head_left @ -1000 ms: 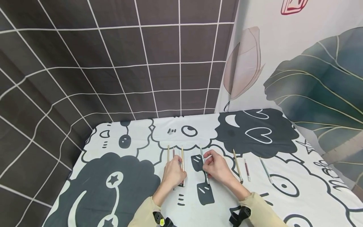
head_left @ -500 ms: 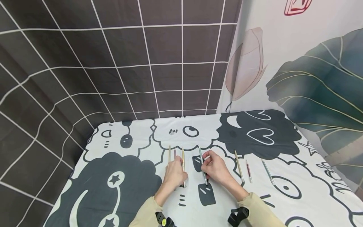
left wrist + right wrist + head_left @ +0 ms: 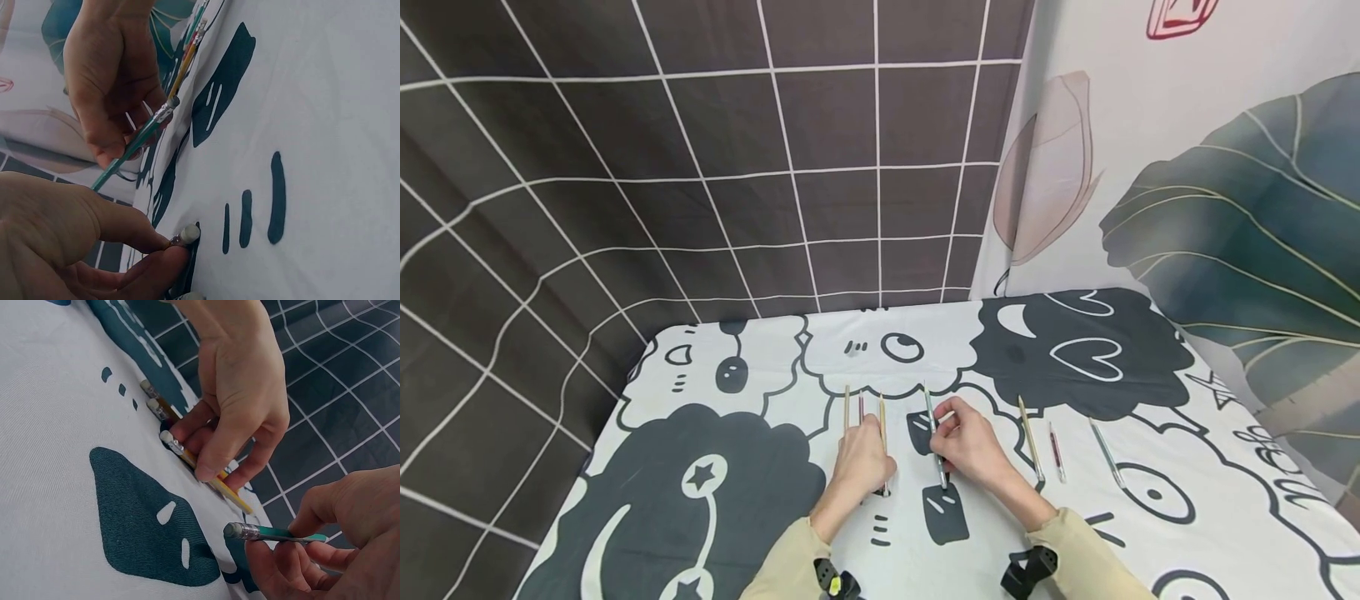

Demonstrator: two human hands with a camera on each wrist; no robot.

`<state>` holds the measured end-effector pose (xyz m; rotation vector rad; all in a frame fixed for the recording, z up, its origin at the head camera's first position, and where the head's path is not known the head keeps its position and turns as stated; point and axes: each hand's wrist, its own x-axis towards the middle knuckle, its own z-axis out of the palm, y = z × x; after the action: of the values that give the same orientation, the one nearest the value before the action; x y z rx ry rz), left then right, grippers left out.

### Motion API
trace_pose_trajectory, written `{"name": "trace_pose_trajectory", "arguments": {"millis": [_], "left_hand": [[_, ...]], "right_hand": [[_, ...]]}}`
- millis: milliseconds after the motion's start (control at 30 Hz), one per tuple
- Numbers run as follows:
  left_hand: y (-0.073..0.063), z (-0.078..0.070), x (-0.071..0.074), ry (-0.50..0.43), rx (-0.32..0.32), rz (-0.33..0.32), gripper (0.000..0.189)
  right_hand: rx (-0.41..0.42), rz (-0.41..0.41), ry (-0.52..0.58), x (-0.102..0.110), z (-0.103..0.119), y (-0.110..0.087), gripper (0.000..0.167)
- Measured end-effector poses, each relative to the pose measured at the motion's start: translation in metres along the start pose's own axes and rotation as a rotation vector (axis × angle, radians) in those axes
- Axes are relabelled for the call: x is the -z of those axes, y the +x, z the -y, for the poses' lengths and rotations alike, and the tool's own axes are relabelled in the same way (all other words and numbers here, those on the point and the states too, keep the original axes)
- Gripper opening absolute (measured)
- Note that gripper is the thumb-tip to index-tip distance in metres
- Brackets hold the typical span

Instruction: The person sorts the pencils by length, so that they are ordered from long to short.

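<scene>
In the head view my left hand [image 3: 862,460] pinches a yellow pencil [image 3: 882,412] between thumb and fingers. Its eraser [image 3: 170,439] shows in the right wrist view. Left of it lie a red pencil [image 3: 861,405] and another yellow pencil [image 3: 847,407], partly hidden by that hand. My right hand [image 3: 970,446] pinches a teal pencil [image 3: 928,406]. The metal band and grey eraser of this teal pencil [image 3: 269,532] point toward me, and it looks raised off the cloth in the right wrist view.
Right of my hands, a yellow pencil [image 3: 1030,437], a red pencil [image 3: 1056,452] and a teal pencil [image 3: 1107,454] lie spaced apart. A black-and-white cartoon cloth [image 3: 1000,550] covers the surface. Behind hang a dark grid curtain [image 3: 820,208] and a leaf-print curtain [image 3: 1112,125].
The teal pencil in my right hand has shifted slightly left. My left hand stays almost in place on the yellow pencil, and the pencils on the right lie as before.
</scene>
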<state>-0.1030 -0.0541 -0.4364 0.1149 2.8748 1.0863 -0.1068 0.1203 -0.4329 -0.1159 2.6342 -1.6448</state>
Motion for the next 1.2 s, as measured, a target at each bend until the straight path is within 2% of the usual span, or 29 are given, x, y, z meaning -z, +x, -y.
{"name": "trace_pose_trajectory", "arguments": {"millis": [367,600,800,1200], "left_hand": [[0.001,0.0,0.002,0.016,-0.002,0.007,0.027],[-0.001,0.001,0.003,0.023,-0.006,0.01,0.026],[-0.002,0.001,0.002,0.035,-0.013,0.003,0.026],[-0.003,0.002,0.003,0.024,-0.009,0.014,0.028]], "right_hand": [[0.004,-0.004,-0.012,-0.002,0.001,0.001,0.028],[-0.018,0.037,0.018,-0.009,0.002,0.001,0.028],[-0.004,0.065,0.024,-0.018,0.004,0.002,0.027],[-0.046,0.108,0.047,-0.032,0.002,0.005,0.029]]}}
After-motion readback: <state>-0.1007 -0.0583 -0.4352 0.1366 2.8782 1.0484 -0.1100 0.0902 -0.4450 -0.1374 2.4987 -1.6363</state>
